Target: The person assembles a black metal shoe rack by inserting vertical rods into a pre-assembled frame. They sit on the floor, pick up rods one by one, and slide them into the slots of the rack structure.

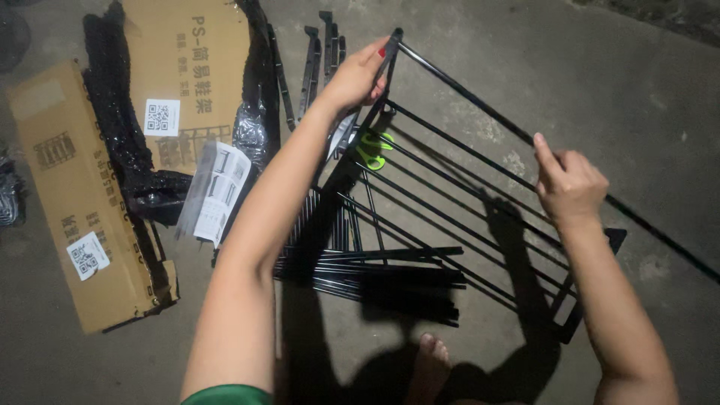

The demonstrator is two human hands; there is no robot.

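I hold a black metal rack shelf (pixel 450 195), made of several parallel rods in a frame, tilted above a concrete floor. My left hand (pixel 358 75) grips the upper end bracket of the shelf at its far corner. My right hand (pixel 568 184) closes its fingers around the top long rod further to the right. Beneath the shelf lies a pile of black metal tubes (pixel 375 274). Green-handled scissors (pixel 373 150) rest on the floor behind the shelf rods.
An opened cardboard box (pixel 82 202) with black plastic wrap (pixel 112 112) lies at the left. A folded paper instruction sheet (pixel 221 191) lies beside it. Black side brackets (pixel 319 52) rest at the top. My bare foot (pixel 429 364) stands below the tubes.
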